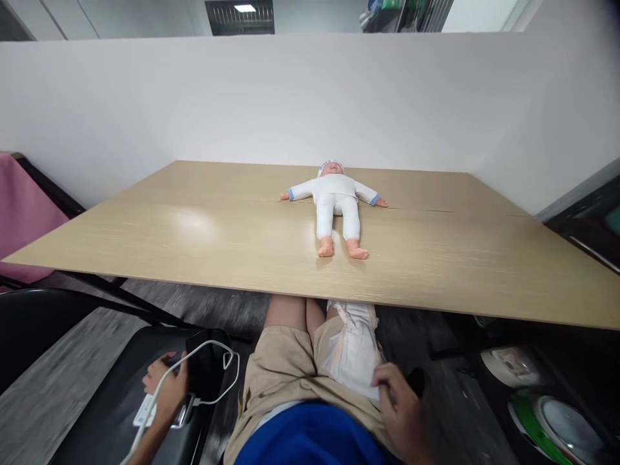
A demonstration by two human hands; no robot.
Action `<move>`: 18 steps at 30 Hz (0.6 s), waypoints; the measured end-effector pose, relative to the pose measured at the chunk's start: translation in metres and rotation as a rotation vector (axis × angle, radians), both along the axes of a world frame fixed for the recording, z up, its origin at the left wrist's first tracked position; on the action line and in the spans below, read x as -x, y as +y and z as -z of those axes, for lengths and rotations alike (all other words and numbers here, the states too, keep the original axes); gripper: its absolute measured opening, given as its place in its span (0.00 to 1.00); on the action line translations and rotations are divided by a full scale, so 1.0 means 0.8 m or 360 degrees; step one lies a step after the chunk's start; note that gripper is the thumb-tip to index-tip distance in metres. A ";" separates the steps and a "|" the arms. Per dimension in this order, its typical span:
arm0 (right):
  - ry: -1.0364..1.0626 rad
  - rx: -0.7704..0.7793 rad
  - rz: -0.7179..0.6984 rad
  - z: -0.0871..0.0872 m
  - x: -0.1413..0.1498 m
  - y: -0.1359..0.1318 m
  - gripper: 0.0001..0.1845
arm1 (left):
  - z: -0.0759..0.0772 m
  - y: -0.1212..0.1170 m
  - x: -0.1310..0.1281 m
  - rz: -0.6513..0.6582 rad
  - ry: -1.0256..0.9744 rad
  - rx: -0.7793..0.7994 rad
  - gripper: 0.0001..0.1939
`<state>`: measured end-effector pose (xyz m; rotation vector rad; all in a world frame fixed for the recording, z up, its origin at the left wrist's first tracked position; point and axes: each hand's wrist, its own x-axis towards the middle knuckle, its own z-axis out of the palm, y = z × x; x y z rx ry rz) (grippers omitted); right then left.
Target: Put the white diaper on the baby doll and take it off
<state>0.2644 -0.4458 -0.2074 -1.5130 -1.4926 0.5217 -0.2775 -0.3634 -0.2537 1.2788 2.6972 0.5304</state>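
A baby doll [336, 200] in a white suit with blue cuffs and a white cap lies on its back on the table [145, 226], arms spread and feet towards me. Across my thigh is a white diaper [356, 352]. My right hand [400, 403] has its fingers closed at the diaper's near edge. Down at the left, my left hand [167, 384] hovers over or rests on the black chair seat [111, 387], thumb and fingers apart. Beside it are a white cable [213, 345] and a white device [145, 410], partly covered by the hand and wrist.
Behind the table stands a white partition [242, 103]. A pink cloth [24, 219] hangs on a chair at the left. Under the table's right side are round items, one with a green rim [527, 420]. The table's front edge crosses above my lap.
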 end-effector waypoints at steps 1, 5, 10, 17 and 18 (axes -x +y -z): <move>-0.0004 0.0055 0.0199 0.006 -0.016 0.000 0.08 | -0.002 -0.020 -0.012 0.0071 -0.0053 -0.0132 0.32; -0.0003 0.0342 0.0601 0.025 -0.062 0.011 0.22 | -0.020 -0.091 -0.087 0.0812 -0.0511 -0.0335 0.17; 0.0078 0.0651 0.0461 0.044 -0.065 0.035 0.33 | -0.044 -0.088 -0.198 0.1802 -0.0898 -0.0197 0.11; 0.0153 0.0733 0.0464 0.059 -0.051 0.040 0.36 | 0.006 -0.069 -0.111 0.1250 -0.0347 -0.0088 0.16; 0.0169 0.0715 0.0462 0.061 -0.051 0.040 0.36 | 0.016 -0.071 -0.081 0.1113 -0.0268 -0.0013 0.16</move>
